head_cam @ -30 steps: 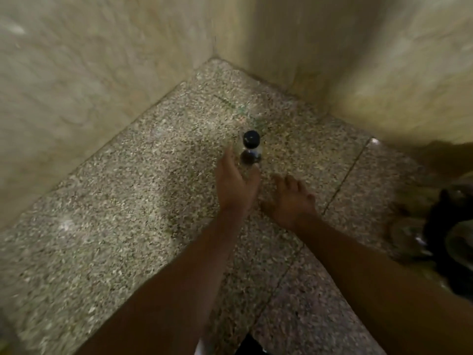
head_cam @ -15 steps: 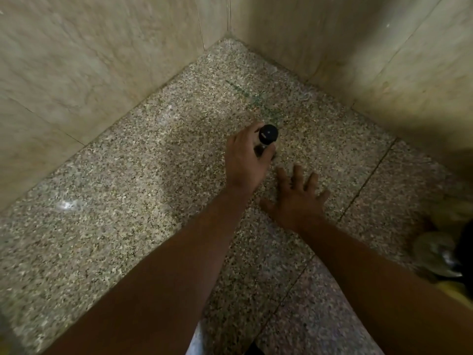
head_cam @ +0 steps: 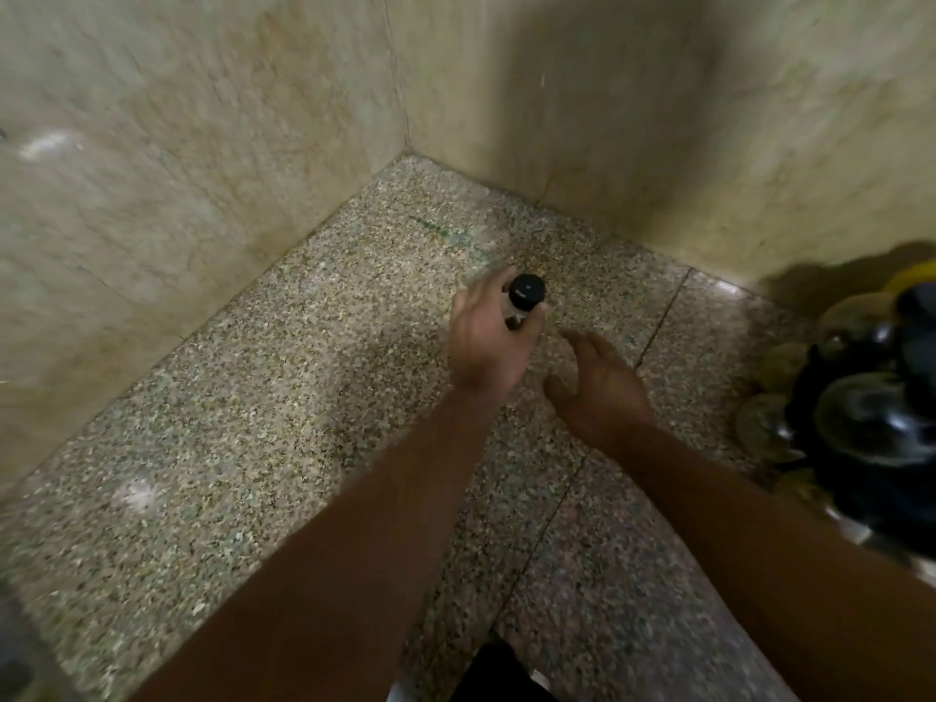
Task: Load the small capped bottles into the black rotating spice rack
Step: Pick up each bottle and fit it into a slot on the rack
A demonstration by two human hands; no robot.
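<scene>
One small bottle point(head_cam: 524, 301) is in play, black cap up, gripped in the left hand point(head_cam: 489, 342): thumb and fingers are curled round its clear body just below the cap. It sits near the corner where two beige walls point(head_cam: 202, 144) meet the speckled stone floor point(head_cam: 253, 423). The right hand point(head_cam: 600, 385) is just right of the bottle, fingers spread and loosely curved, holding nothing; whether it touches the floor I cannot tell. Well to the right of the bottle, at the frame edge, is the one black spice rack point(head_cam: 871, 423), blurred, with rounded jars in it that are too smeared to count.
</scene>
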